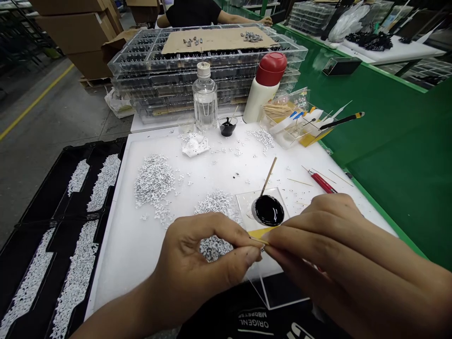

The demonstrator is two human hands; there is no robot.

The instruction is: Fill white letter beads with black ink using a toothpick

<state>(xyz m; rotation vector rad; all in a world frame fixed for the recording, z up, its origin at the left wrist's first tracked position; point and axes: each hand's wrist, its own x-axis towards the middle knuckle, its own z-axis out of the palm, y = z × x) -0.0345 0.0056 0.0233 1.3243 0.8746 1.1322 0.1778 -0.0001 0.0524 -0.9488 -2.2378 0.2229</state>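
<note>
My left hand (203,256) is closed in a pinch, thumb against forefinger, with a tiny grey-white part (262,248) barely showing at the fingertips. Fingers together, my right hand (325,240) grips a thin wooden toothpick (259,240) whose end meets the left fingertips. Just beyond both hands, a round pool of glossy black paint (269,210) sits on a clear plastic plate (243,200), with a wooden stick (269,175) standing in it. Behind my left hand lie heaps of small white parts (213,203); some show through the gap between thumb and forefinger.
A larger pile of white parts (153,181) lies left. At the back stand a clear bottle (205,101), a small cup of black liquid (227,127) and a red-capped flask (263,89). A red pen-like tool (322,182) lies right. Black trays (38,197) flank the table.
</note>
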